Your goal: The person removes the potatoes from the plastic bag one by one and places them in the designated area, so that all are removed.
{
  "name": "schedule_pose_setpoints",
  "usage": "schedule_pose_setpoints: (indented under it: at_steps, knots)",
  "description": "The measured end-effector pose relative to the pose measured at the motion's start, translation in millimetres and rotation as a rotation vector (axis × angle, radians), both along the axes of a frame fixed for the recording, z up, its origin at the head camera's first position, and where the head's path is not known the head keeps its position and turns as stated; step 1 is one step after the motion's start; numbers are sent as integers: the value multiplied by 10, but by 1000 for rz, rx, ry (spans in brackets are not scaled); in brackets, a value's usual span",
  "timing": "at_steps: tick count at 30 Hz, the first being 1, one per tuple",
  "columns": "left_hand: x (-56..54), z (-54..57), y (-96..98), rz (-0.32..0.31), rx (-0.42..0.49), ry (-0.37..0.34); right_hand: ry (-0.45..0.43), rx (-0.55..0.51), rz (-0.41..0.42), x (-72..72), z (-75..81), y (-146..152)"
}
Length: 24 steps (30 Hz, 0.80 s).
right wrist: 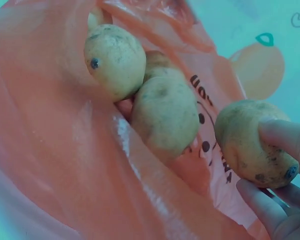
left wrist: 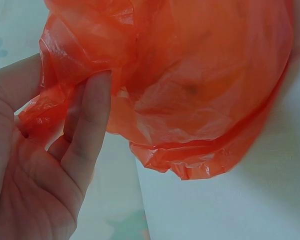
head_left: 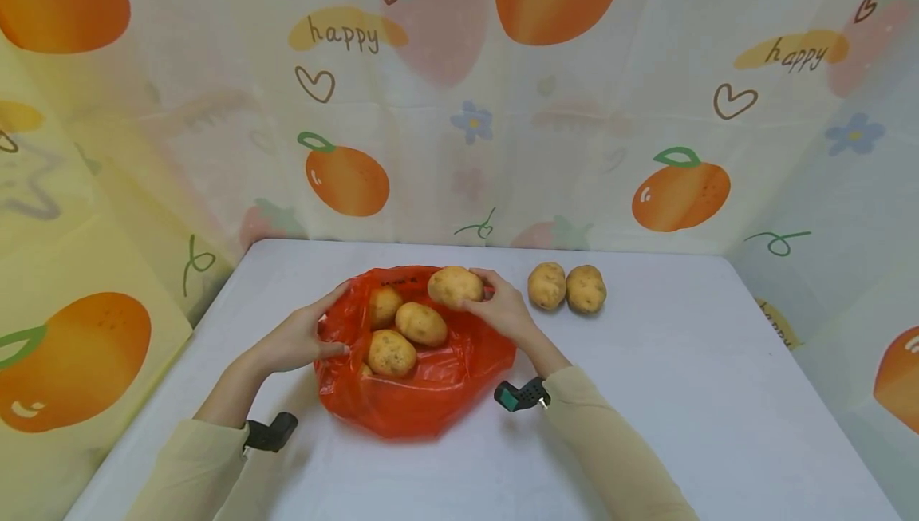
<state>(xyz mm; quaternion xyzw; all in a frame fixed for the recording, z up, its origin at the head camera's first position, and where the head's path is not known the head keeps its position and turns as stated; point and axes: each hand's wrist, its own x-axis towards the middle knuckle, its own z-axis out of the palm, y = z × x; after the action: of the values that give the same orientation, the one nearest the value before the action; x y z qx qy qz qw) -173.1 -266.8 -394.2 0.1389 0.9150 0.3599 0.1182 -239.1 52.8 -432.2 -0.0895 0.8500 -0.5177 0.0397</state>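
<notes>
A red plastic bag (head_left: 402,411) lies with its mouth spread on the table, several potatoes (head_left: 421,324) inside. My left hand (head_left: 297,339) grips the bag's left rim; in the left wrist view the thin film (left wrist: 205,75) passes between thumb and fingers. Over the far right part of the opening, my right hand (head_left: 508,312) holds a potato (head_left: 455,286) between thumb and fingers. That potato (right wrist: 252,145) appears in the right wrist view beside the bag's printed inner side, apart from the potatoes (right wrist: 165,115) within. The bag's folds partly hide one potato at its left.
Two more potatoes, one on the left (head_left: 547,286) and one on the right (head_left: 586,290), sit side by side on the white table (head_left: 682,393), right of the bag. A fruit-patterned cloth (head_left: 546,146) hangs behind the table's far edge and along both sides.
</notes>
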Motion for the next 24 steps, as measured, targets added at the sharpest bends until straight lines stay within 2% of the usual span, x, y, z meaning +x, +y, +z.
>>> schedule_pose_setpoints:
  at_steps: [8, 14, 24]
  knots:
    - [-2, -8, 0, -1, 13, -4, 34, -47, 4, 48, 14, 65]
    - [-9, -32, -16, -15, -4, 34, 36, -115, 10, 96, 67, 130]
    - [-12, -46, -32, -20, 3, 40, 26, -96, 7, 152, 128, 297]
